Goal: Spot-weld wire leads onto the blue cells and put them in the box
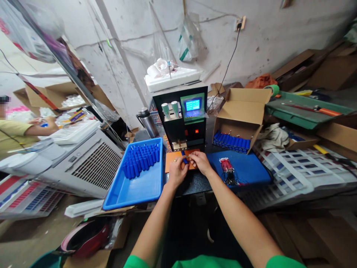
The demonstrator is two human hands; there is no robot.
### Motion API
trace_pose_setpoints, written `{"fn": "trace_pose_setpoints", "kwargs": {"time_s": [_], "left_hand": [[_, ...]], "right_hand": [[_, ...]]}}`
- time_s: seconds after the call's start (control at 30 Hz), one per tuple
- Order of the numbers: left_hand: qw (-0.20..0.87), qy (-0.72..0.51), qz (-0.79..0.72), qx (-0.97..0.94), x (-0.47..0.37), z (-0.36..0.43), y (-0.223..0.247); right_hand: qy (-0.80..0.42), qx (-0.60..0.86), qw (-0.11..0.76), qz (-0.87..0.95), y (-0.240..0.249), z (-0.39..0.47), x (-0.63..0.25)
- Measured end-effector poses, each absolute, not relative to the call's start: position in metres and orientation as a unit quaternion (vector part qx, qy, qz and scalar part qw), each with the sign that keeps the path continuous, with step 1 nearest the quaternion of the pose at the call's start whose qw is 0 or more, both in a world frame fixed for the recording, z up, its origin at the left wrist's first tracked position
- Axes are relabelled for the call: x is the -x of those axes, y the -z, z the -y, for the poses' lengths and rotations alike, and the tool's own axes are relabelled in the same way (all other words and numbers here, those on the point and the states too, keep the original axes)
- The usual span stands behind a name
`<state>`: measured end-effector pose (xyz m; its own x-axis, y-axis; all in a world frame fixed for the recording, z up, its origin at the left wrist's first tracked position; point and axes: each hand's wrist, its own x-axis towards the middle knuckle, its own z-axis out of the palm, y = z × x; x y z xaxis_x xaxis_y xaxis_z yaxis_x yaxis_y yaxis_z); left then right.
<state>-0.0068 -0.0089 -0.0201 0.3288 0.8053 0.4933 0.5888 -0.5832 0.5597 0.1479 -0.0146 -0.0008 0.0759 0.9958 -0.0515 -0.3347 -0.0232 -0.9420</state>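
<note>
My left hand (pixel 177 172) is closed on a blue battery cell (pixel 185 160), held low over an orange board (pixel 171 157). My right hand (pixel 201 162) is pinched close beside the cell's right side; whatever its fingertips hold is too small to make out. Just beyond my fingers is the welding head (pixel 180 146) of a black spot welder (pixel 167 131) with a lit blue display (pixel 193 105). On a blue mat (pixel 251 167) to the right lies a bundle of red and black wire leads (pixel 227 169).
At left, a blue tray (pixel 139 193) holds many upright blue cells (pixel 141 160). A cardboard box (pixel 244 108) with more wired cells stands at right, before a green tray (pixel 306 111). A steel flask (pixel 147 123) stands behind. Another person's arm (pixel 41 128) shows far left.
</note>
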Motion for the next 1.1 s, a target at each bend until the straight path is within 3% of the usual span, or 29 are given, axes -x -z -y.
{"fn": "trace_pose_setpoints", "kwargs": {"time_s": [0.3,0.63,1.1], "left_hand": [[0.223,-0.455,-0.471,-0.722,0.003,0.014,0.010],[0.301,-0.416,-0.459,-0.725,0.003,-0.007,0.010],[0.259,-0.421,-0.476,-0.727,0.001,-0.002,0.014]], "right_hand": [[-0.554,0.452,0.579,0.391,0.003,0.015,-0.149],[-0.546,0.453,0.587,0.389,0.005,0.009,-0.150],[-0.538,0.478,0.594,0.360,-0.008,0.008,-0.141]]}}
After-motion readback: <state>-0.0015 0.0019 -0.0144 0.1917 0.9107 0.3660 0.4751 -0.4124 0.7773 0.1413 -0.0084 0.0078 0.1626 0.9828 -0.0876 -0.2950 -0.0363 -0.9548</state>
